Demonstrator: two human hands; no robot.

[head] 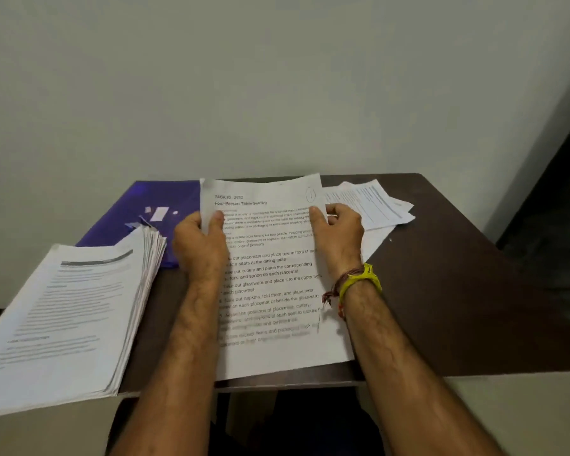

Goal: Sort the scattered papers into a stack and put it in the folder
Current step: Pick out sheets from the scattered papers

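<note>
A printed sheet (273,284) headed "Four-Person Table Setting" stands tilted up in front of me over the table's near edge. My left hand (199,245) grips its left edge, thumb on the front. My right hand (338,235) pinches its right edge, thumb on the page. A thick stack of papers (66,317) lies at the left and overhangs the table. A purple folder (139,209) lies flat at the back left, partly under the stack. A few loose sheets (372,205) lie scattered at the back right.
The dark brown table (458,291) stands against a pale wall. Its right half shows bare wood. A dark gap opens at the far right beyond the table corner. My legs are under the near edge.
</note>
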